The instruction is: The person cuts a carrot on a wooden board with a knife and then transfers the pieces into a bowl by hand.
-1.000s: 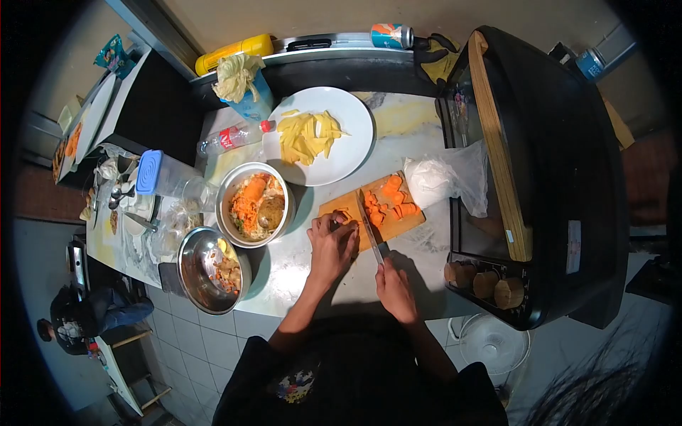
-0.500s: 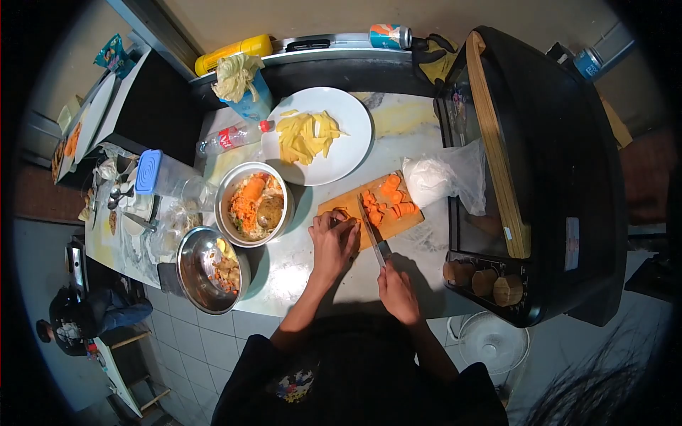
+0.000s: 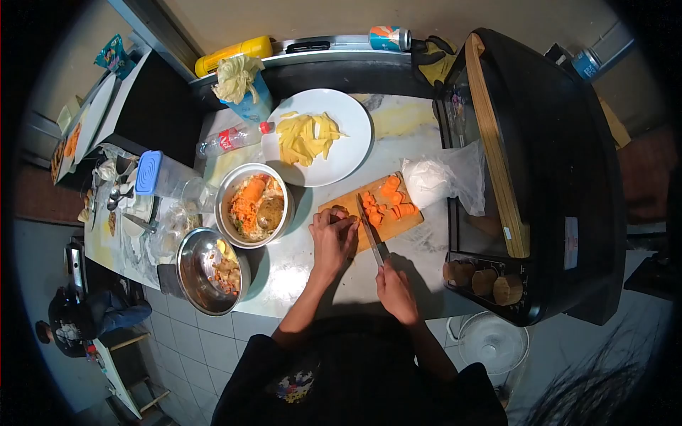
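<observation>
An orange-brown cutting board [image 3: 396,227] lies at an angle on the counter. My right hand [image 3: 398,291] is closed round the handle of a knife [image 3: 372,238], its blade pointing away from me across the board. Left of the blade, my left hand [image 3: 331,243] has its fingers curled down on a piece of carrot [image 3: 340,210], mostly hidden under the fingertips. Cut carrot pieces [image 3: 390,201] lie to the right of the blade. Beyond the board, a white plate [image 3: 355,153] carries yellow strips.
Left of the board stand a white pot [image 3: 286,221] of shredded food and a steel bowl [image 3: 186,284] with scraps. A plastic bag of white powder [image 3: 429,180] touches the board's right side, beside a black oven [image 3: 568,177]. A plastic bottle [image 3: 226,140] lies behind. A person [image 3: 82,319] sits far left.
My left fingers have shifted slightly on the carrot piece. The knife stays in almost the same place beside them.
</observation>
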`<state>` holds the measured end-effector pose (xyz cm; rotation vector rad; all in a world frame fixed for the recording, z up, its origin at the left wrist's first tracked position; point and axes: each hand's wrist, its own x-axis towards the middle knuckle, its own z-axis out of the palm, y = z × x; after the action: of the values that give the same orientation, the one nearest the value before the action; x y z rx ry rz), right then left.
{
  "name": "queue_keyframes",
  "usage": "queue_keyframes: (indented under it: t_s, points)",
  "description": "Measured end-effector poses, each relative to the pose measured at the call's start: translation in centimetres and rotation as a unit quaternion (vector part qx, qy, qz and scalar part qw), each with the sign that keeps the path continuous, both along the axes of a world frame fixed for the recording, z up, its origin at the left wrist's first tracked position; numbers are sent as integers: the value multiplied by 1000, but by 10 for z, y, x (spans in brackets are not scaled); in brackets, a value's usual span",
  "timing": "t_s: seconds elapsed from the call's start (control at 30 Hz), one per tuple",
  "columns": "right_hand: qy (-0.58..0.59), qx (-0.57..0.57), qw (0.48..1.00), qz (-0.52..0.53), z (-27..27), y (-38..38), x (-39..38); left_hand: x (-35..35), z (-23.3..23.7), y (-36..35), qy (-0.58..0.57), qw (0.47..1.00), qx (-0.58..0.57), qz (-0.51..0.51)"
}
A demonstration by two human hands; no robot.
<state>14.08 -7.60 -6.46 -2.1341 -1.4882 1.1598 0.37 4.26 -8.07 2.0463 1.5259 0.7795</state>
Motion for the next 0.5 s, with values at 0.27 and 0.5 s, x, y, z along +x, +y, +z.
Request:
queue_keyframes:
  t_s: [0.27, 0.5]
  points:
    - [-17, 14, 1000, 4, -10, 0, -3, 0, -5, -2, -37, 999, 10, 3]
    - [0, 23, 1000, 9, -5, 5, -2, 3, -2, -4, -48, 999, 12, 10]
